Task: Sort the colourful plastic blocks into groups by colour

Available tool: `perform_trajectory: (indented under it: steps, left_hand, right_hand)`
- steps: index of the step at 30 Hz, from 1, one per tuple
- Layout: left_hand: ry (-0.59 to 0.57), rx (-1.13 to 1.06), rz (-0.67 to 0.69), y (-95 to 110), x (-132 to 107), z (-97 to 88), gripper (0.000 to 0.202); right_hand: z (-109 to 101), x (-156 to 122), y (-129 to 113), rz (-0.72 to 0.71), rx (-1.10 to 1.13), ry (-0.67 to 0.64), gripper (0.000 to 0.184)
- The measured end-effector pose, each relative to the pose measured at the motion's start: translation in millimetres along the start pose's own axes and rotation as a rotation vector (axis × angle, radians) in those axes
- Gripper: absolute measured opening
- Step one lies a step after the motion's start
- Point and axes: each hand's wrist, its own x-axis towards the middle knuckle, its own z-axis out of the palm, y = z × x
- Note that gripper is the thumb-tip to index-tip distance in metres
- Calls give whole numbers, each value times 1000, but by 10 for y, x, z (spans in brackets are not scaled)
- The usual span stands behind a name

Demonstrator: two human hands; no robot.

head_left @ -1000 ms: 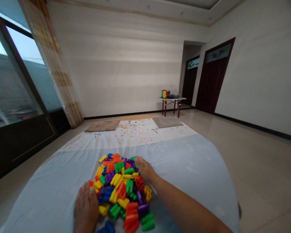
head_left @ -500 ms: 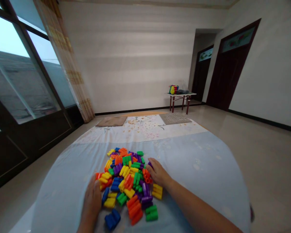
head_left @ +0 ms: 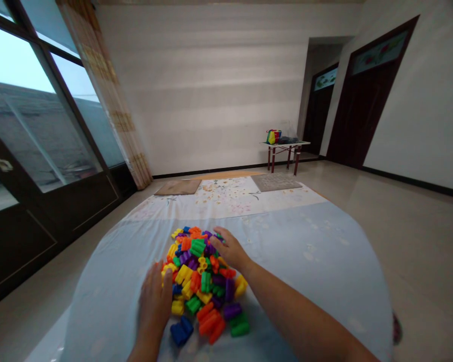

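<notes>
A heap of plastic building blocks (head_left: 194, 274) in orange, yellow, green, blue and purple lies on the light blue cloth. My left hand (head_left: 155, 294) rests along the heap's left side, fingers stretched out and touching the outer blocks. On the far right side of the heap, my right hand (head_left: 228, 247) lies with its fingers spread against the purple and green blocks. Neither hand grips a block that I can see. A blue block (head_left: 181, 331), an orange block (head_left: 212, 324) and a green block (head_left: 240, 325) sit at the near edge of the heap.
The round-edged table is draped in a blue cloth (head_left: 305, 261) and a flowered white cloth (head_left: 226, 198). A brown mat (head_left: 178, 187) and a grey mat (head_left: 276, 182) lie at its far end. Beyond stands a small table (head_left: 287, 144) with a colourful bag (head_left: 274, 136).
My left hand has pressed rightward into the heap, and my right hand has slid forward and left along it. Blocks have shifted closer together. The view has moved slightly.
</notes>
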Motion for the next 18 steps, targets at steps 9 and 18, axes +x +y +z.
perform_trajectory:
  steps: [9, 18]
  left_hand:
    - [-527, 288, 62, 739, -700, -436, 72]
    - [-668, 352, -15, 701, -772, -331, 80]
  right_hand:
    - [-687, -822, -18, 137, -575, -521, 99]
    - [-477, -930, 34, 32, -668, -644, 113]
